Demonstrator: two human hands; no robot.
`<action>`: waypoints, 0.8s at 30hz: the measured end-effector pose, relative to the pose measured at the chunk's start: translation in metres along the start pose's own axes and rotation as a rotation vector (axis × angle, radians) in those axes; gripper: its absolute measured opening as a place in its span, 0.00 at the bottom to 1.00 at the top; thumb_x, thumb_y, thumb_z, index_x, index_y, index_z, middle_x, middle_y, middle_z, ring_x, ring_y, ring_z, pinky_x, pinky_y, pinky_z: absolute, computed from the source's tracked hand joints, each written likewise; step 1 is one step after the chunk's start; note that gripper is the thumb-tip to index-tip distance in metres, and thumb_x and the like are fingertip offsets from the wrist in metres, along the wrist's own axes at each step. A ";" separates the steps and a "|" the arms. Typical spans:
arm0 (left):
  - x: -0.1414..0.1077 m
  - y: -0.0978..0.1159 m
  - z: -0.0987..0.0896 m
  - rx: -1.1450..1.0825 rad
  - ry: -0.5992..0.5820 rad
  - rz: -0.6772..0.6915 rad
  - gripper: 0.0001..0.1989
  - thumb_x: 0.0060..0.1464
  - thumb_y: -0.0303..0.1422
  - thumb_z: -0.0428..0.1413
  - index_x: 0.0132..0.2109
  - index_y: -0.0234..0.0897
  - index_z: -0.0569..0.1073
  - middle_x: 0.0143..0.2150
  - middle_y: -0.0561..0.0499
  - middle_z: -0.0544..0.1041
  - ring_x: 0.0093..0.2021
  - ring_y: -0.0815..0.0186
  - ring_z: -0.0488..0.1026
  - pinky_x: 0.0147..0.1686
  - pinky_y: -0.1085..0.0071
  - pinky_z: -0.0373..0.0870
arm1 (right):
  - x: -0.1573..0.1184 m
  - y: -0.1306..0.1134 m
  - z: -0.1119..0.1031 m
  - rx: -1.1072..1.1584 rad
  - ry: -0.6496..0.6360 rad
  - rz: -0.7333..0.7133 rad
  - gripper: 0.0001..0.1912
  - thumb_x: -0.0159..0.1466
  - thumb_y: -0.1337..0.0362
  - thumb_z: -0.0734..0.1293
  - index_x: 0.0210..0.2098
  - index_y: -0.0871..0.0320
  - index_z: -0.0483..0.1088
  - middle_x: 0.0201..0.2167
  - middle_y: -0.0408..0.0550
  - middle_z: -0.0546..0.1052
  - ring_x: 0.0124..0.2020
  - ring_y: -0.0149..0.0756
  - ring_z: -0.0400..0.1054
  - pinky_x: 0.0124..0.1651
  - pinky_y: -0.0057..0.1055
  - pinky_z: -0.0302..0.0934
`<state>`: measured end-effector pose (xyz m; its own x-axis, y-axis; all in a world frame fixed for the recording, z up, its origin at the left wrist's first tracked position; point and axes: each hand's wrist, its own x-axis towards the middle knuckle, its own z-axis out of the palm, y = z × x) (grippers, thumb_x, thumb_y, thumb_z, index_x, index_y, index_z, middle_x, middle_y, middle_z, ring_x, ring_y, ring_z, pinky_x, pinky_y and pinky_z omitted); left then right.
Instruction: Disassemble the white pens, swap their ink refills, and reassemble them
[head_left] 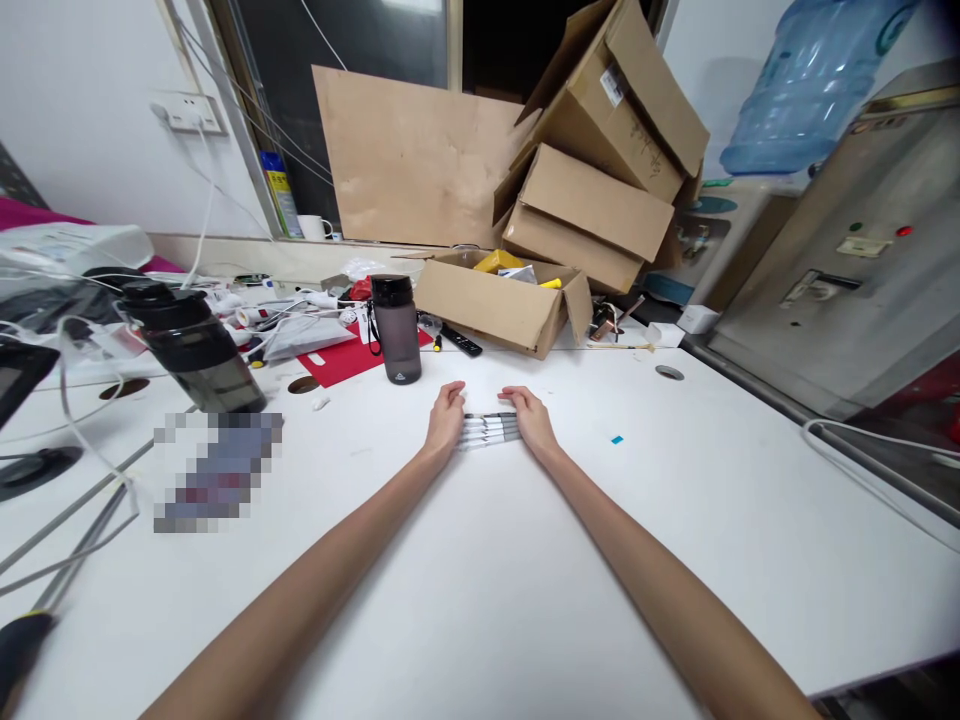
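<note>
Two hands, left (pixel 445 420) and right (pixel 532 418), flank a row of about four pens (pixel 489 429) on one white table (pixel 480 560); the exact pen count is hard to tell. Two dark bottles (pixel 395 328) stand behind. Three cardboard boxes (pixel 592 205) pile up at the back beside one cardboard sheet (pixel 409 160). One water jug (pixel 810 85) tops one dispenser.

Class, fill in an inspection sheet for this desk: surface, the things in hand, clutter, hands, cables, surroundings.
Surface: white table, bare in front.
Things in hand: row of pens lying flat between both hands.
Clutter: grey bottle, dark jug, open carton, red folder.
Hands: left hand and right hand press the pen ends.
Cables: white cable at right; more at left.
Surroundings: stacked boxes, water dispenser.
</note>
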<state>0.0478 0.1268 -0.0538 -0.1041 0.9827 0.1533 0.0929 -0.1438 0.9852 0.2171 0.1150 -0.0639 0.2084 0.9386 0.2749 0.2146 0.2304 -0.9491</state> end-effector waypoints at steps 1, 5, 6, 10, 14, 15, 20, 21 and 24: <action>-0.001 0.000 0.000 0.001 -0.004 0.003 0.16 0.59 0.25 0.49 0.52 0.36 0.73 0.61 0.42 0.76 0.64 0.59 0.70 0.65 0.61 0.61 | -0.001 -0.002 0.000 -0.004 0.003 -0.010 0.15 0.66 0.58 0.59 0.42 0.55 0.75 0.43 0.50 0.83 0.51 0.41 0.74 0.60 0.39 0.60; -0.004 0.006 -0.006 0.006 -0.016 0.024 0.16 0.58 0.24 0.49 0.50 0.37 0.74 0.60 0.43 0.77 0.62 0.60 0.71 0.64 0.61 0.63 | -0.006 -0.011 -0.007 -0.001 0.014 -0.040 0.17 0.67 0.56 0.57 0.44 0.55 0.74 0.46 0.50 0.83 0.53 0.42 0.73 0.59 0.38 0.60; -0.006 0.008 -0.010 0.007 -0.022 0.031 0.16 0.57 0.24 0.48 0.50 0.37 0.74 0.60 0.43 0.77 0.62 0.59 0.71 0.64 0.60 0.63 | -0.008 -0.013 -0.011 0.001 0.016 -0.048 0.18 0.67 0.56 0.57 0.44 0.55 0.74 0.46 0.50 0.83 0.53 0.42 0.72 0.59 0.39 0.59; -0.020 0.023 -0.034 0.017 -0.058 0.082 0.15 0.56 0.25 0.49 0.47 0.38 0.75 0.57 0.44 0.78 0.61 0.59 0.72 0.64 0.61 0.62 | -0.023 -0.017 -0.035 0.016 0.023 -0.093 0.17 0.66 0.57 0.57 0.42 0.55 0.74 0.44 0.51 0.82 0.52 0.43 0.72 0.61 0.41 0.57; -0.045 0.034 -0.062 0.105 -0.107 0.127 0.09 0.58 0.31 0.50 0.40 0.39 0.74 0.45 0.48 0.80 0.50 0.58 0.75 0.55 0.62 0.67 | -0.046 -0.018 -0.060 -0.023 -0.002 -0.055 0.15 0.64 0.56 0.60 0.38 0.56 0.75 0.37 0.51 0.80 0.39 0.42 0.71 0.49 0.39 0.63; -0.051 0.035 -0.067 0.135 -0.147 0.138 0.10 0.59 0.32 0.47 0.38 0.39 0.74 0.41 0.49 0.79 0.44 0.60 0.75 0.50 0.64 0.68 | -0.053 -0.018 -0.064 -0.029 -0.016 -0.043 0.15 0.64 0.56 0.60 0.38 0.56 0.75 0.34 0.50 0.79 0.36 0.41 0.70 0.45 0.37 0.63; -0.082 0.033 -0.078 0.305 -0.216 0.109 0.12 0.59 0.32 0.44 0.32 0.41 0.70 0.25 0.56 0.68 0.28 0.64 0.65 0.31 0.70 0.60 | -0.074 -0.019 -0.072 -0.010 -0.073 -0.016 0.12 0.61 0.60 0.60 0.36 0.56 0.74 0.27 0.45 0.74 0.31 0.38 0.67 0.39 0.34 0.62; -0.087 0.033 -0.078 0.313 -0.207 0.111 0.12 0.59 0.32 0.44 0.32 0.41 0.70 0.24 0.57 0.66 0.27 0.64 0.64 0.31 0.70 0.59 | -0.076 -0.020 -0.071 -0.010 -0.083 -0.019 0.12 0.61 0.61 0.60 0.35 0.56 0.74 0.27 0.45 0.74 0.31 0.38 0.67 0.39 0.34 0.62; -0.097 0.033 -0.076 0.343 -0.257 0.134 0.12 0.60 0.33 0.44 0.33 0.41 0.70 0.24 0.58 0.64 0.26 0.64 0.62 0.30 0.71 0.57 | -0.079 -0.021 -0.071 -0.017 -0.119 -0.027 0.12 0.61 0.61 0.60 0.36 0.56 0.74 0.27 0.44 0.74 0.31 0.37 0.66 0.39 0.33 0.61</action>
<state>-0.0148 0.0180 -0.0305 0.1765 0.9614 0.2109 0.4159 -0.2671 0.8693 0.2641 0.0172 -0.0548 0.0874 0.9562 0.2792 0.2353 0.2526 -0.9385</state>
